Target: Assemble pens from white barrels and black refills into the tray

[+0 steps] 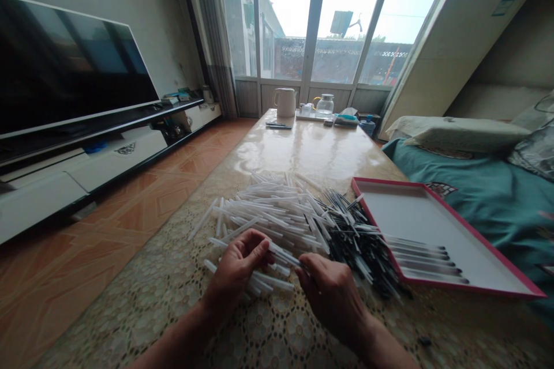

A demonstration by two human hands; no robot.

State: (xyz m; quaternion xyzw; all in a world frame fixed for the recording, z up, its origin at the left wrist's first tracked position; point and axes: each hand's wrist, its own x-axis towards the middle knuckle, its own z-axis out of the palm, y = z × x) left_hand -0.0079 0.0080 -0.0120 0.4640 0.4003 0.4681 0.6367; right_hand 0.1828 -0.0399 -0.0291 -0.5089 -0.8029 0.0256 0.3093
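My left hand is closed in a pinch on one end of a translucent white pen barrel. At its other end, my right hand has its fingers pressed together around the tip, which they hide. A large heap of similar white pen barrels lies just beyond and beneath my hands. To its right is a pile of thin black-and-clear pen parts, close to my right hand. Several pens with dark ends lie side by side in a shallow pink-rimmed box.
The long table has a patterned cover. At its far end stand a beige kettle, a glass jug and a tissue pack. A small dark piece lies near my right forearm. A green-covered couch borders the right side.
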